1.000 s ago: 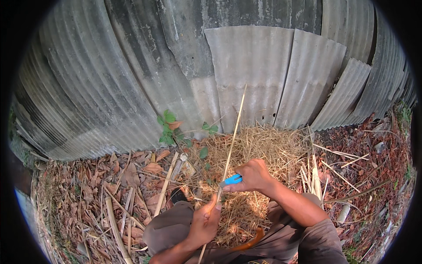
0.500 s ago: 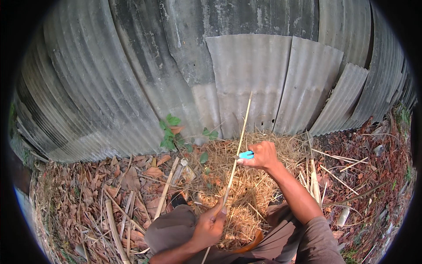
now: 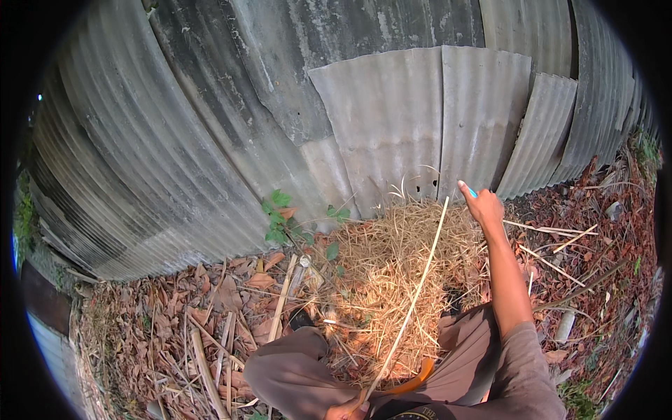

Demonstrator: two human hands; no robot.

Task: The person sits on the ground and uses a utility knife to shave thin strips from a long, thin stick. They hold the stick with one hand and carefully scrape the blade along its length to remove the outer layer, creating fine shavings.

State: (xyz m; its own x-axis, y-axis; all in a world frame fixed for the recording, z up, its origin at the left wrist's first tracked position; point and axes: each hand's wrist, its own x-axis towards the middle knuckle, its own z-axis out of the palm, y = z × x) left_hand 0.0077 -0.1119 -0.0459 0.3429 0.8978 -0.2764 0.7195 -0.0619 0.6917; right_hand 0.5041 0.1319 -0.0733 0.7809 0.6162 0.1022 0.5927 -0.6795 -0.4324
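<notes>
Strip point(image 3: 409, 306) runs from the left hand point(image 3: 344, 409) up and away over the straw pile point(image 3: 378, 245); far tip near the pile's far edge, just left of the right hand point(image 3: 484, 208). Left hand: grasping the strip's near end. Right hand: clenched around a blue tool point(image 3: 472, 193), thumb pointing away, a visible gap between it and the strip tip.

Left hand cropped by the lower edge of view, most fingers out of sight; strip's near end lost in it. Blue tool shows only as a sliver, rest behind the hand, so can't confirm a blade. Orange curved piece point(image 3: 418, 376) at the pile's near edge is partly covered, kind unclear.

Strip: pale, thin, slightly bowed, looks like split bamboo or wood. Straw: dry, tangled, yellowish. Wall point(image 3: 392, 112): grey corrugated sheets, overlapping, stained. Left of the pile, curled brown leaves point(image 3: 182, 290) with straight, stiff sticks point(image 3: 283, 297) among them. Green broad-leaved plant point(image 3: 276, 229) at the wall's foot.
</notes>
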